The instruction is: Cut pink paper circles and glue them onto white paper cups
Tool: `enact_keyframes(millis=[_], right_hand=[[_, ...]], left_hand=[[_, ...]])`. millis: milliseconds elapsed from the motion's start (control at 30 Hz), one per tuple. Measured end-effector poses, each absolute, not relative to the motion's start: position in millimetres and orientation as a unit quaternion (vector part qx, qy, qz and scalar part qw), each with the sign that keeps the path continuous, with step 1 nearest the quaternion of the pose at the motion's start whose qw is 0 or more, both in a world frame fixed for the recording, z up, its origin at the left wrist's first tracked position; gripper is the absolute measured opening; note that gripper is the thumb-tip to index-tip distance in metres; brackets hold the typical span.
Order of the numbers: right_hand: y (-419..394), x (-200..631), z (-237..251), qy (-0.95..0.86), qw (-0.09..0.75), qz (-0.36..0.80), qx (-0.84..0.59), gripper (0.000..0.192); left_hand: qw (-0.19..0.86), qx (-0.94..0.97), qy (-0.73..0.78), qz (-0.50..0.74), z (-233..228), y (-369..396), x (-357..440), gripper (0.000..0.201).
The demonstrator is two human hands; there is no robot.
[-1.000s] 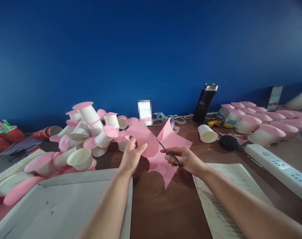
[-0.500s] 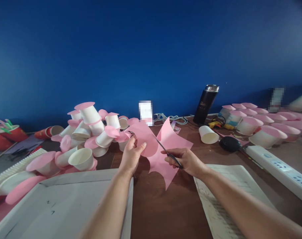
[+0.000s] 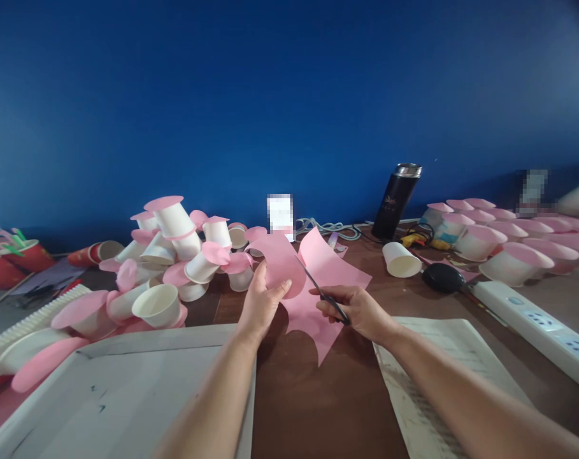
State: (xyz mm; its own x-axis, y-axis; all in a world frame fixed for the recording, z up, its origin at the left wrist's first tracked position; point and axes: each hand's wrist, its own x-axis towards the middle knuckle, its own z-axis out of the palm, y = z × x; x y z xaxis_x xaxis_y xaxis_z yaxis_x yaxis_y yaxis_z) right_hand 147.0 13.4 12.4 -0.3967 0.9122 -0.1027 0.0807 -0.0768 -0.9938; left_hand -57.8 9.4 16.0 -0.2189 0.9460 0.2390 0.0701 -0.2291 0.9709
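Note:
Pinched in my left hand (image 3: 262, 305) is a sheet of pink paper (image 3: 282, 264), thumb on top and fingers behind it. My right hand (image 3: 358, 309) grips a pair of dark scissors (image 3: 328, 297); the blades point up and left and lie at the paper's right edge. Whether the blades are parted is hard to make out. Beneath and beyond them rests a pink paper offcut (image 3: 313, 319) with curved cut-outs and pointed corners, on the brown table (image 3: 313, 408).
On the left, white paper cups (image 3: 156, 305) with pink paper discs lie in a heap. More disc-topped cups (image 3: 480, 241) stand at right, near a black flask (image 3: 397, 201), a loose cup (image 3: 400, 260) and a power strip (image 3: 537, 325). White board (image 3: 141, 395) and printed sheet (image 3: 442, 376) flank my forearms.
My left hand has shifted slightly to the right along with the pink paper, and its grip on the paper has moved. The right hand and scissors stay nearly where they were.

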Motion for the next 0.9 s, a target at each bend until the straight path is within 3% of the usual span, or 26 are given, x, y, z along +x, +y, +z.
enact_keyframes(millis=[400, 900], right_hand=[[13.4, 146.1, 9.6, -0.571, 0.369, 0.605, -0.414, 0.058], [12.4, 144.2, 9.9, -0.568, 0.38, 0.595, -0.423, 0.06]], left_hand=[[0.36, 0.53, 0.558, 0.528, 19.8, 6.1, -56.1, 0.064], [0.359, 0.542, 0.54, 0.535, 22.8, 6.6, -55.4, 0.062]])
